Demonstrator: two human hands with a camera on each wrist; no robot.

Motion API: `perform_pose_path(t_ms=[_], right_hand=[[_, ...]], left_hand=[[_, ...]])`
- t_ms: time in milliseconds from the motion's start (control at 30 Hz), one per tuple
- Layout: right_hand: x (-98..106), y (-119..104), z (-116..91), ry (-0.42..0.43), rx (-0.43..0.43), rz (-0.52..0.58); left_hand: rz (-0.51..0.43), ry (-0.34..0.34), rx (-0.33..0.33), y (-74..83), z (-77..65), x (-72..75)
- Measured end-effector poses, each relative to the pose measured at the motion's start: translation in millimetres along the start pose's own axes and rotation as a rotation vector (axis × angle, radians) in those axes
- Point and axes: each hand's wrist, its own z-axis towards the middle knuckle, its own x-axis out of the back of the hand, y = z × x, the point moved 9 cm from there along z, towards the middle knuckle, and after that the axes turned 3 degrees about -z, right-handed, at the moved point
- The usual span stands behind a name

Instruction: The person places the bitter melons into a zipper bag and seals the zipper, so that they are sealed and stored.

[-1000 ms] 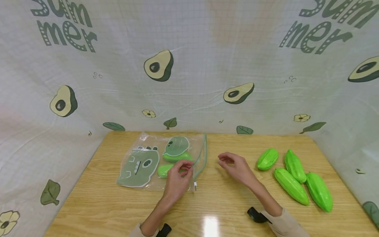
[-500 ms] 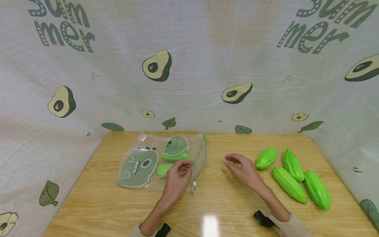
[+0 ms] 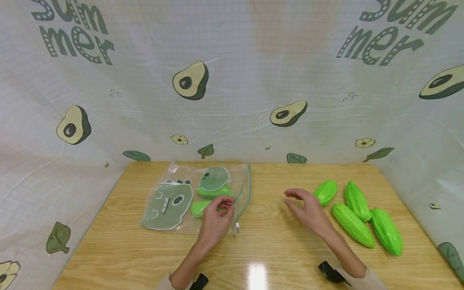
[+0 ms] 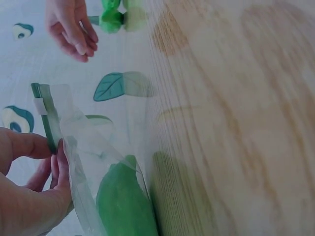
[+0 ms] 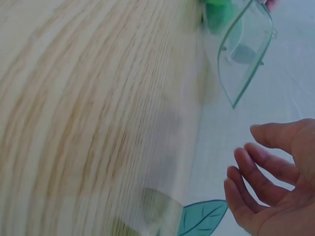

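Where the zip bag (image 3: 166,206) lies: left of the desk (image 3: 145,257)'s middle, its parted mouth facing right, two green fruits (image 3: 216,193) inside.
Left hand (image 3: 216,219): pinching the bag's rim and hiding part of the nearer fruit (image 3: 198,209) from me.
Right hand (image 3: 309,210): empty, fingers loosely curved, thumb apart, partly in front of one loose fruit (image 3: 327,190).
Loose fruits (image 3: 352,224): four, green, grouped at the desk's right.
Curtain (image 3: 232,129): behind the desk, avocados (image 3: 196,73) and "summer" printed on it.
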Motion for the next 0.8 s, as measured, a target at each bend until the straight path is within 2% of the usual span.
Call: perform_pose_path(t_ms=[167, 467, 800], right_hand=[[8, 1, -2, 0.032, 0.022, -0.029], [21, 10, -5, 0.042, -0.014, -0.074], [37, 14, -8, 0.117, 0.031, -0.127]], left_hand=[[-0.002, 0.001, 0.003, 0.2, -0.2, 0.2], [-0.007, 0.004, -0.003, 1.3, -2.1, 0.1], [0.005, 0.000, -0.004, 0.7, -2.3, -0.7]])
